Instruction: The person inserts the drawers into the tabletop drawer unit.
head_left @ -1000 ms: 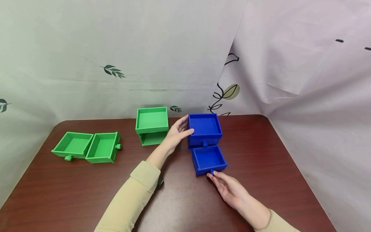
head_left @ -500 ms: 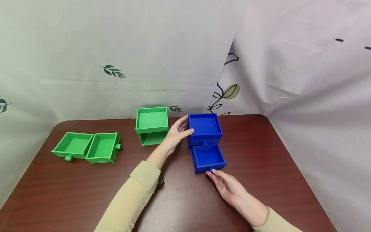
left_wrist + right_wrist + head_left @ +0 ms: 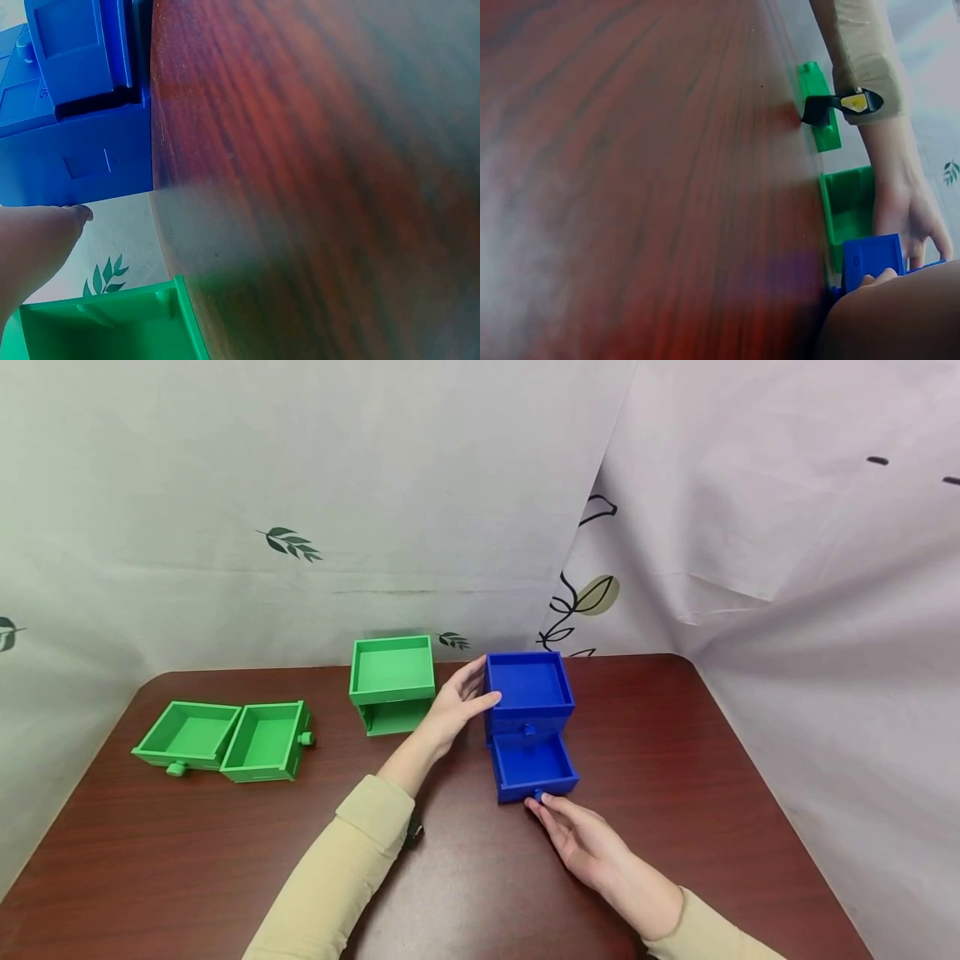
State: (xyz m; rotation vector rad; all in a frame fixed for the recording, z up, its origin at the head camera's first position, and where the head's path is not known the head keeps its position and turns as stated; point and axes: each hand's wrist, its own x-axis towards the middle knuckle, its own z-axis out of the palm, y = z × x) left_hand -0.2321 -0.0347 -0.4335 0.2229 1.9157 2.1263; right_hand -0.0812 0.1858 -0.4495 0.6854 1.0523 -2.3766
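A glossy red-brown table (image 3: 675, 785) stands against pale leaf-printed cloth (image 3: 420, 485). The blue drawer (image 3: 534, 763) juts from the lower front of the blue cabinet (image 3: 529, 682), its knob (image 3: 537, 795) facing the person; its rear is hidden, so the longer axis cannot be told. The right hand (image 3: 587, 845) pinches the knob; the left hand (image 3: 452, 706), thumb and fingers spread, rests against the cabinet's left side.

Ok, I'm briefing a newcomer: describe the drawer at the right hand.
On the table stands a blue cabinet. Its lower drawer juts out, the right hand at its knob. Unlike the upper drawer, it is open; unlike the green drawers, blue.
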